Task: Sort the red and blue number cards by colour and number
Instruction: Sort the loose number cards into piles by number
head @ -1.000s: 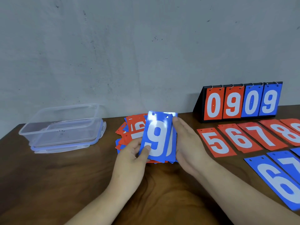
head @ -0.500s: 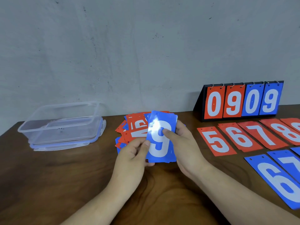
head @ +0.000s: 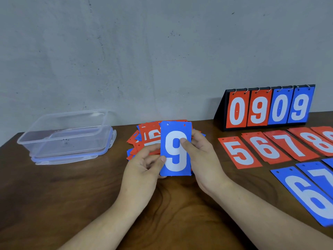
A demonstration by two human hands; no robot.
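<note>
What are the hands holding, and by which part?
A blue 9 card: the left hand pinches its left edge, the right hand grips its right edge, thumb on the digit.

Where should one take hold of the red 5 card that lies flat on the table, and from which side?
Probably by its left long edge, coming from the left. The red 5 card lies flat on the table, so a fingertip must lift an edge first. Its left edge borders bare wood, while the red 6 card lies close along its right edge.
</note>
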